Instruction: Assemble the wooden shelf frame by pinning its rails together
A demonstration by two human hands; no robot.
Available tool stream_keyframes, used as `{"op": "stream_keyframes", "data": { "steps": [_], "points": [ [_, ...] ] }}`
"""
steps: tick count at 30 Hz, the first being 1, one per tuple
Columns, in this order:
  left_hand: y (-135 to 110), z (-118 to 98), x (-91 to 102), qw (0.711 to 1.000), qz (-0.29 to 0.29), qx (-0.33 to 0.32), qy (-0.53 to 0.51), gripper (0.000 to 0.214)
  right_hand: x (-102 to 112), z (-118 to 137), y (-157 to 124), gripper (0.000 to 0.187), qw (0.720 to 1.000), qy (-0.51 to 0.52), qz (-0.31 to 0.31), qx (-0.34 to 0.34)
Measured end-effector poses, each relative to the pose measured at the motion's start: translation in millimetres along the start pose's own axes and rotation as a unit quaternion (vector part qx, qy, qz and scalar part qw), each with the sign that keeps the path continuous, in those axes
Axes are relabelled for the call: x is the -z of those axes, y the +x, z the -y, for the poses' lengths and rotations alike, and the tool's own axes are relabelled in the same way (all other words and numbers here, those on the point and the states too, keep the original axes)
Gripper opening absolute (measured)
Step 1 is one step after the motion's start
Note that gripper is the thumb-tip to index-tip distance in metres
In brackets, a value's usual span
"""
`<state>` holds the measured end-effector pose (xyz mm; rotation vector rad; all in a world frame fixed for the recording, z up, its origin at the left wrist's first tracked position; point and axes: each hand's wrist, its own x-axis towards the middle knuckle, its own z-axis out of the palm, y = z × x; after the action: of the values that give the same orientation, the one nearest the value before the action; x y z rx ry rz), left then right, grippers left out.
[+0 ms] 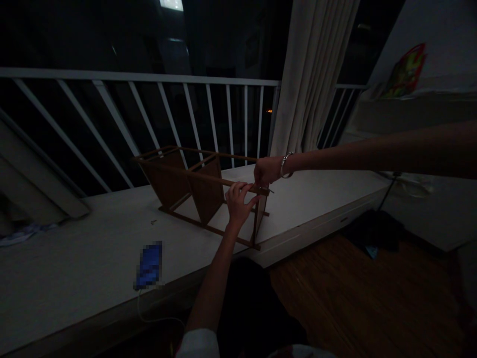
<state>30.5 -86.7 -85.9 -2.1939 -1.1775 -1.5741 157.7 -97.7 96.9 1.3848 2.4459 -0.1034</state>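
Observation:
A brown wooden shelf frame lies on its side on the white window ledge. My left hand curls its fingers over the upper rail close to the frame's near right end, thumb stretched toward the corner. Just above that corner, my right hand is closed, with a silver bangle at the wrist. What its fingers hold is hidden. A thin pale metal-looking piece sticks out past the rail end below it; in this dim light I cannot tell what it is.
A blue phone-like device, blurred out, lies on the ledge with a white cable. Small bits of hardware lie farther back. White railing and a curtain stand behind. A dark cloth heap rests on the wooden floor.

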Motion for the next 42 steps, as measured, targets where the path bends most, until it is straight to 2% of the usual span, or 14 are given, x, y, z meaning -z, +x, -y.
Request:
{"op": "stream_keyframes", "data": {
  "steps": [5,11,19,24,29,34,38,42],
  "points": [
    [0,1,-1.2,1.000,0.002,0.000,-0.001,0.041,3,3,-9,0.027,0.993,-0.085,-0.035,0.072],
    [0,2,-2.4,1.000,-0.004,-0.004,-0.010,0.041,1,-5,-16,0.025,0.962,-0.189,-0.043,0.190],
    [1,2,-0.9,1.000,-0.005,-0.007,-0.014,0.042,-3,-8,-10,0.021,0.946,-0.219,-0.065,0.228],
    [0,4,-3.3,1.000,-0.013,-0.010,-0.021,0.043,-7,-5,-8,0.022,0.964,-0.151,-0.101,0.193],
    [1,3,-3.3,1.000,-0.007,-0.010,-0.020,0.043,-9,1,-9,0.025,0.983,-0.090,-0.125,0.103],
    [2,1,-0.6,1.000,0.001,-0.004,-0.018,0.044,-16,-1,-3,0.032,0.985,-0.016,-0.171,0.017],
    [2,1,0.2,1.000,-0.002,-0.008,-0.019,0.043,-16,-2,1,0.024,0.988,0.005,-0.152,-0.002],
    [2,1,-0.4,1.000,-0.001,-0.004,-0.015,0.042,-7,-1,-3,0.025,0.994,0.002,-0.105,0.023]
  ]
}}
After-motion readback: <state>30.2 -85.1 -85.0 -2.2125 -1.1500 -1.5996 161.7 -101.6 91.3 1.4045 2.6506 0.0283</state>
